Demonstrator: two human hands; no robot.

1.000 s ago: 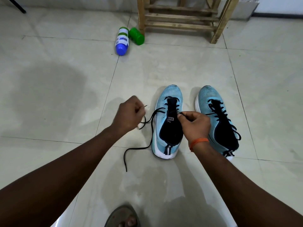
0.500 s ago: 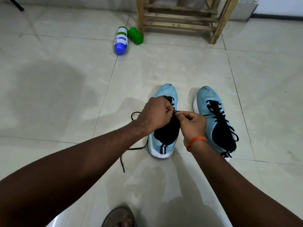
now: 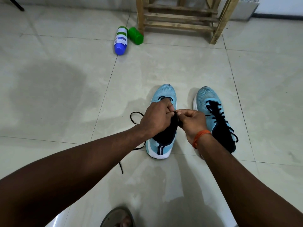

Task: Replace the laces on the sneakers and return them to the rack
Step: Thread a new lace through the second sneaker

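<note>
Two light-blue sneakers stand side by side on the tiled floor. The left sneaker [image 3: 164,95] is partly laced; its black lace [image 3: 134,117] loops out on the floor to its left and trails toward me. Over this sneaker's tongue my left hand [image 3: 155,117] and my right hand [image 3: 192,122] meet, fingertips pinched together on the lace. The lace end itself is hidden between the fingers. The right sneaker [image 3: 207,99] is fully laced in black. The wooden rack [image 3: 180,20] stands at the far wall.
A blue-and-white bottle [image 3: 120,40] and a green bottle [image 3: 135,36] lie on the floor beside the rack's left leg. My sandalled foot [image 3: 118,217] shows at the bottom edge. A dark shadow patch covers the tiles at the left.
My left hand, which a second ago held the lace out to the left of the sneaker, has come in over the tongue to meet my right hand. The slack lace now loops on the floor.
</note>
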